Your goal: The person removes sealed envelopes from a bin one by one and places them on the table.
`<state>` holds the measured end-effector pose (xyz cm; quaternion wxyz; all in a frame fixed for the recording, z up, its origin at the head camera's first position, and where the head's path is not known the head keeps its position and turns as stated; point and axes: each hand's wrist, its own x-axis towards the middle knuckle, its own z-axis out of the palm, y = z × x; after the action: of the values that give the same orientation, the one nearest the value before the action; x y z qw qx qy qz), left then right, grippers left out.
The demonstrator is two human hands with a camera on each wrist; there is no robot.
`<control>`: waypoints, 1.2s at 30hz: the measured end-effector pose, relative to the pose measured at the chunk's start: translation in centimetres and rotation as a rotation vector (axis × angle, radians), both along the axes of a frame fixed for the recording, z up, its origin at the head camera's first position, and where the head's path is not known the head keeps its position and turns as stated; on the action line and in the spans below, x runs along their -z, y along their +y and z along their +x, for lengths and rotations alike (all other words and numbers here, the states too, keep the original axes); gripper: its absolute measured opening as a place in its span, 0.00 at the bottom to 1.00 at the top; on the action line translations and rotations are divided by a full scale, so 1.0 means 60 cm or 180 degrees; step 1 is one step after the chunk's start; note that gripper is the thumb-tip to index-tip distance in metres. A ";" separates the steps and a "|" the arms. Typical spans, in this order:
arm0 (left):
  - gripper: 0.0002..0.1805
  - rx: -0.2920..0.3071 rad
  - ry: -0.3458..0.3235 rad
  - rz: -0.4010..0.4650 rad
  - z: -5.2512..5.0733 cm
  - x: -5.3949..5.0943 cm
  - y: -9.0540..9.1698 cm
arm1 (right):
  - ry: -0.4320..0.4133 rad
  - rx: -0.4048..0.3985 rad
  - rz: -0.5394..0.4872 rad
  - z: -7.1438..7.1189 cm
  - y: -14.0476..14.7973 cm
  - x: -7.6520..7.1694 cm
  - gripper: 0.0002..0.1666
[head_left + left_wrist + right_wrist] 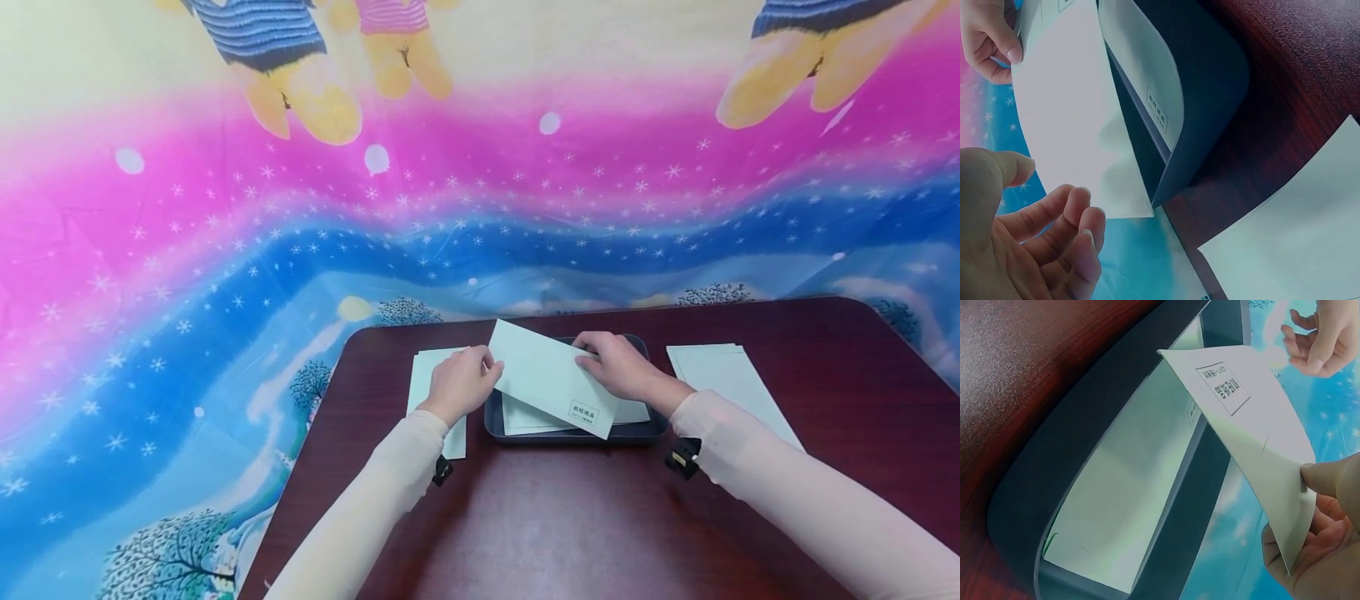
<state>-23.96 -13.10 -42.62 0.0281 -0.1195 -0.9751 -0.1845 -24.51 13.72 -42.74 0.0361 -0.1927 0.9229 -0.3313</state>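
Note:
My right hand pinches a pale envelope near one end, thumb on one face and fingers behind. The envelope is tilted above a dark tray, and a small printed box shows in its corner. In the right wrist view the held end bends slightly. More pale envelopes lie inside the tray. By the envelope's other end is my left hand, its fingers loosely bent with nothing between thumb and fingertips. The right wrist view shows a gap between this hand and the envelope.
Pale envelopes lie on the dark red table in a left pile, partly behind the left hand, and a right pile, partly behind the right forearm. A colourful patterned cloth hangs behind the table's far edge.

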 end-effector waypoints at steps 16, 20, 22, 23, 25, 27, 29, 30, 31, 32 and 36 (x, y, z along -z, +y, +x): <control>0.13 -0.0007 -0.0063 -0.0031 0.001 0.005 0.000 | -0.0049 0.0038 0.0065 -0.009 0.006 0.002 0.14; 0.13 0.0013 -0.0050 -0.0013 0.000 0.006 0.000 | -0.0024 0.0083 0.0115 -0.012 0.010 0.002 0.15; 0.13 0.0021 -0.0047 0.0004 0.000 0.006 0.001 | -0.0015 0.0114 0.0128 -0.013 0.011 0.002 0.15; 0.14 0.0019 -0.0053 0.0002 0.000 0.007 0.000 | -0.0013 0.0115 0.0123 -0.013 0.011 0.001 0.15; 0.14 0.0014 -0.0069 0.0006 0.001 0.008 0.000 | -0.0012 0.0132 0.0111 -0.014 0.011 0.002 0.15; 0.14 -0.0002 -0.0086 -0.0007 0.002 0.009 -0.001 | 0.0003 0.0139 0.0086 -0.013 0.009 0.002 0.15; 0.14 -0.0020 -0.0089 -0.0029 0.003 0.009 -0.003 | 0.0011 0.0115 0.0037 -0.012 0.006 0.003 0.15; 0.14 -0.0025 -0.0082 -0.0034 0.004 0.009 -0.004 | 0.0007 0.0111 0.0016 -0.012 0.005 0.004 0.14; 0.13 -0.0030 -0.0078 -0.0033 0.004 0.009 -0.005 | 0.0009 0.0098 -0.0008 -0.012 0.002 0.004 0.14; 0.13 -0.0035 -0.0073 -0.0039 0.004 0.008 -0.006 | 0.0007 0.0072 -0.0037 -0.011 0.000 0.004 0.14; 0.13 -0.0021 -0.0029 -0.0046 0.002 0.002 -0.009 | -0.0039 0.0010 -0.0170 -0.009 -0.010 0.006 0.13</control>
<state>-23.87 -13.65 -42.71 0.0234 -0.1156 -0.9770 -0.1778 -25.06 13.10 -43.07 0.0360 -0.1901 0.9138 -0.3570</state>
